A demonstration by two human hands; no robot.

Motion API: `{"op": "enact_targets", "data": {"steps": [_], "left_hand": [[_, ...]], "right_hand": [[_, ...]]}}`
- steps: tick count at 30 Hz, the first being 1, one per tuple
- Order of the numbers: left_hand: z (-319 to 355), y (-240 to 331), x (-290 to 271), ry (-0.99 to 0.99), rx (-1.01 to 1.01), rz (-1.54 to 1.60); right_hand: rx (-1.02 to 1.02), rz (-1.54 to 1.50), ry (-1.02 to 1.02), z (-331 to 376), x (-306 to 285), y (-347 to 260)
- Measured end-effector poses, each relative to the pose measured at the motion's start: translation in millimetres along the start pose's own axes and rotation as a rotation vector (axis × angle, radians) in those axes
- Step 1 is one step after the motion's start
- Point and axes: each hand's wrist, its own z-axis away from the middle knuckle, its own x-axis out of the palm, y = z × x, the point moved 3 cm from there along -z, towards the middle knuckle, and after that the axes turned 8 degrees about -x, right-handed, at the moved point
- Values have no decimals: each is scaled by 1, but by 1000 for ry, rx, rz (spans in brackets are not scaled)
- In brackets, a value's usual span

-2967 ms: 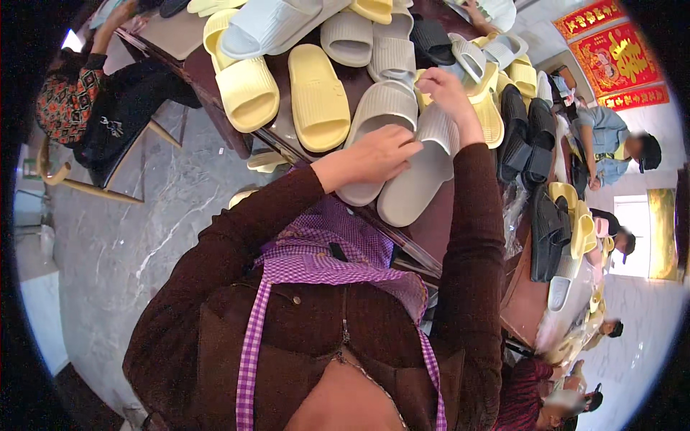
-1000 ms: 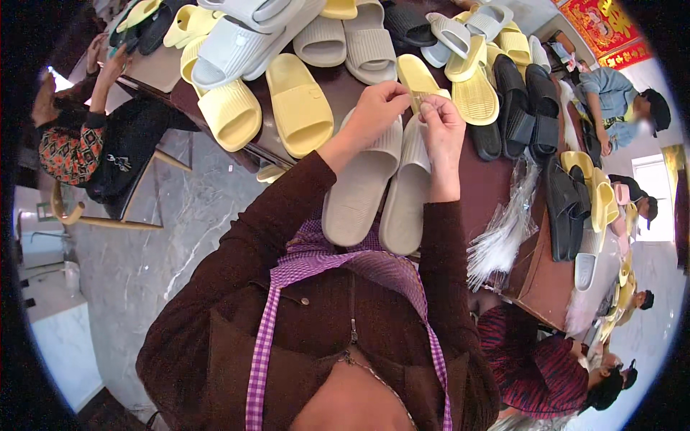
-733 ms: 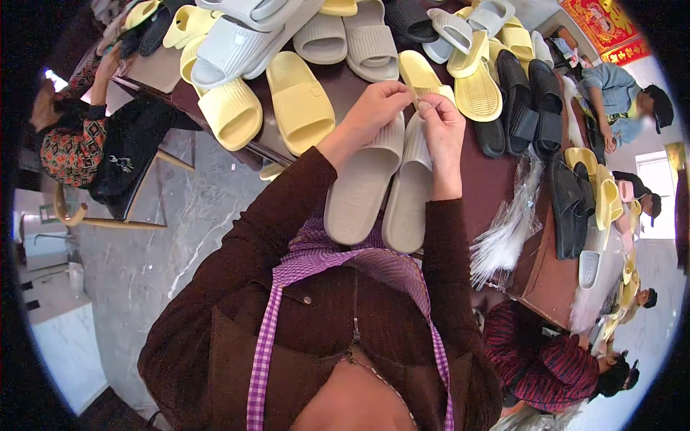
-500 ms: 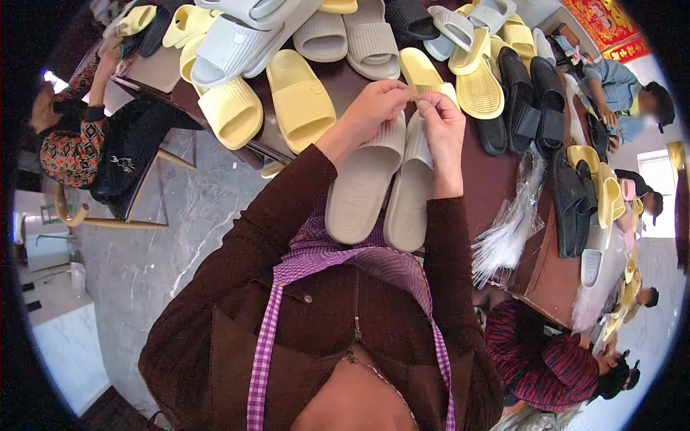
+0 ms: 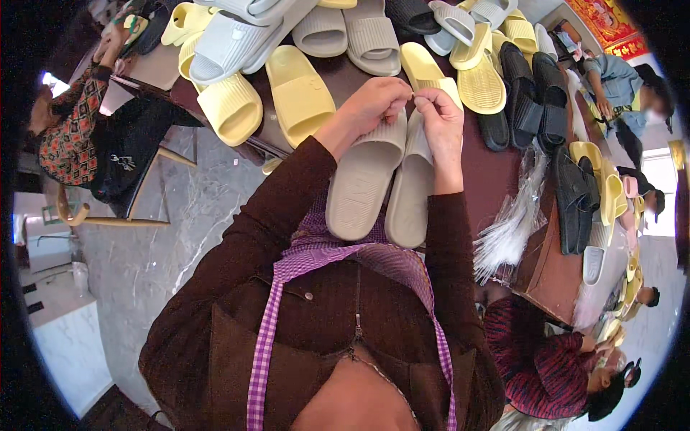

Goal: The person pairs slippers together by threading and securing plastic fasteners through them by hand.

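Note:
A pair of taupe-grey slide slippers [image 5: 361,188] lies at the near table edge, soles toward me and toe ends reaching past the edge over my lap. Above their straps my left hand [image 5: 375,108] and my right hand [image 5: 441,121] meet, fingertips pinched together. Whatever sits between the fingertips is too small to make out. My right wrist is over the right-hand slipper of the pair. Just beyond the hands lies a yellow slide [image 5: 422,66], partly covered by them. Another yellow slide [image 5: 300,95] lies left of my left hand.
Grey slides [image 5: 237,47] are piled at the far left, with black slides [image 5: 519,100] to the right. A bundle of clear plastic strands [image 5: 512,223] hangs over the dark red table [image 5: 496,176]. People sit at both sides, one in a patterned sleeve [image 5: 68,154] at left.
My hands stay pinched together in nearly the same spot, the fingers shifting slightly. The person at left has raised their hands a little toward the slippers there.

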Motion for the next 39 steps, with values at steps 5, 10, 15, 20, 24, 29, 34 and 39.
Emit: {"op": "enact_targets", "data": {"steps": [5,10,15,20,24,29,34,39], "left_hand": [[0,-1,2,39,7,-78],[0,1,3,118,10,-140],[14,6,-5,222,181,-213],[79,6,-37,571,543,-825],[120,-26,-27,553,538,-1107],[125,-32,-3,526,665,-996],[133,-24,-7,498,554,-848],[141,-24,-18,530,537,-764]], "right_hand": [[26,25,-15,1,-2,5],[23,174,-5,-4,-3,2],[-569,827,27,5,-12,-55],[24,758,-372,84,-33,-72],[-31,853,-300,109,-13,-64],[120,923,-189,97,4,-39],[141,993,-119,106,-6,-44],[16,880,43,100,-56,-114]]}}
